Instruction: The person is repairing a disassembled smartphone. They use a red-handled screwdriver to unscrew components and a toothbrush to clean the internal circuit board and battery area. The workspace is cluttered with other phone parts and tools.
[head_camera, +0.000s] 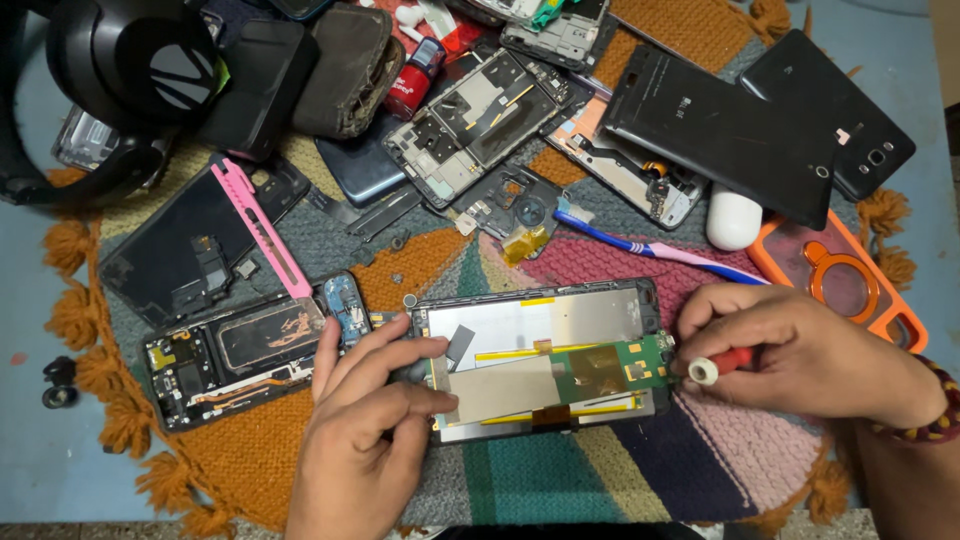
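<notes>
lying on a woven, tasselled rug (300, 470), the opened phone (540, 355) shows a smooth metal plate and a small green board (610, 368). left hand (365, 430) pins its left edge, fingers spread flat, gripping nothing. right hand (800, 350) is closed round a red-handled screwdriver (718, 365) at the board. a slip of the tip could gouge the board; a loose screw could vanish into the rug's pile.

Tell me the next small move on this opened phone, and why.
Probably keep the left hand pressing the opened phone frame flat and turn the red-handled screwdriver in the right hand. Its tip sits at the green circuit board near the frame's right end, so a screw there seems to be in hand.
</notes>
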